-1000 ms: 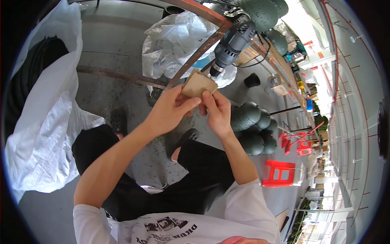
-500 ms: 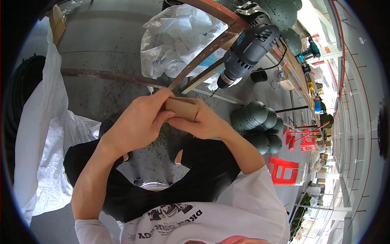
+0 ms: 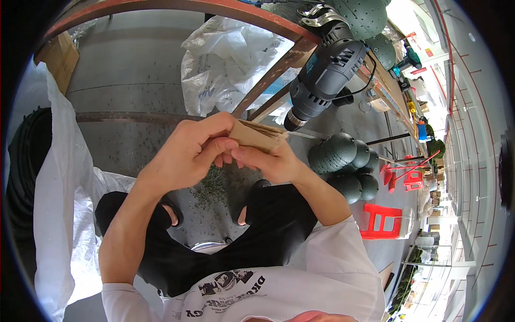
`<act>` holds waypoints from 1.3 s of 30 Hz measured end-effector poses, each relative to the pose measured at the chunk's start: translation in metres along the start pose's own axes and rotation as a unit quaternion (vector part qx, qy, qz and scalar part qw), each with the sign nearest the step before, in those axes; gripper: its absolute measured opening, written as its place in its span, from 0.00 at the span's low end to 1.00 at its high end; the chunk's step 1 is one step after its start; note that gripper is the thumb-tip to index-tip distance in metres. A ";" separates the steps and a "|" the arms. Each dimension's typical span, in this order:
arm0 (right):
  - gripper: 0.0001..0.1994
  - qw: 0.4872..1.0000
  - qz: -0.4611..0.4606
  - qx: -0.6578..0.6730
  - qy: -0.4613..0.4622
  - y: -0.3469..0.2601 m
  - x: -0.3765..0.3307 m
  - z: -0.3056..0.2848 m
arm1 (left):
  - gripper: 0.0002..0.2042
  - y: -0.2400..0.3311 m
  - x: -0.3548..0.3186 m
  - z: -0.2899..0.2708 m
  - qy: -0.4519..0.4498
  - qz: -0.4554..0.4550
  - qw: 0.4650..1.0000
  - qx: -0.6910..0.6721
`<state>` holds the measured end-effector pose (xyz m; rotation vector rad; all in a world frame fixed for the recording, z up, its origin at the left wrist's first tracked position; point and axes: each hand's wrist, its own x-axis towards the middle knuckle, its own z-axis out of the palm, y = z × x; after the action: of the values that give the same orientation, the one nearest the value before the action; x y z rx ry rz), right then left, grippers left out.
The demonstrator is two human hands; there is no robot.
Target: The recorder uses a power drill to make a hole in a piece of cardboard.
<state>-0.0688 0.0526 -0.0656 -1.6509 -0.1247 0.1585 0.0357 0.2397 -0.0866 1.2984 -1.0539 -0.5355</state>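
Observation:
Both hands grip a folded piece of brown cardboard (image 3: 257,135) in front of me, over the gap between my knees. My left hand (image 3: 201,140) pinches its left end, thumb on the near side. At the right end my right hand (image 3: 271,159) has its fingers closed on the lower edge. The layers look pressed together, and the right end looks ragged. Just beyond the right end is the chuck of a dark power drill (image 3: 324,75), clamped to the bench frame and angled down towards the cardboard.
A red-brown metal bench frame (image 3: 177,6) crosses in front. Behind it lies a clear plastic bag (image 3: 214,64). Stacked dark green domes (image 3: 332,153) and a red stool (image 3: 382,221) stand to the right. A white sack (image 3: 59,188) with dark coiled pieces is at left. Green shavings (image 3: 212,190) litter the floor.
The cardboard has gone from an open, box-like fold to a flatter shape and tilts down to the right. My view has shifted, with more of the bench frame showing.

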 end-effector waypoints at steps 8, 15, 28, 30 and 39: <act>0.11 0.970 0.056 0.235 -0.012 0.018 -0.001 -0.013 | 0.02 -0.003 0.017 0.009 0.027 -0.001 1.000 -0.004; 0.16 0.994 -0.059 0.029 0.083 -0.008 -0.020 -0.002 | 0.02 -0.006 0.016 0.036 0.030 -0.024 0.999 -0.023; 0.15 0.944 -0.078 0.168 0.274 0.002 -0.041 -0.009 | 0.07 -0.010 0.018 0.062 0.014 -0.064 0.968 -0.241; 0.14 0.937 -0.082 0.205 0.272 0.002 -0.043 -0.010 | 0.13 -0.006 0.017 0.057 -0.009 0.022 0.986 -0.166; 0.14 0.919 0.036 0.341 0.195 -0.001 -0.036 -0.017 | 0.17 -0.012 0.022 0.053 0.063 0.127 0.986 0.092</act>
<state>-0.1015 0.0296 -0.0625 -0.9597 0.2728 -0.0740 0.0036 0.1918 -0.0949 1.3154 -1.1629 -0.1630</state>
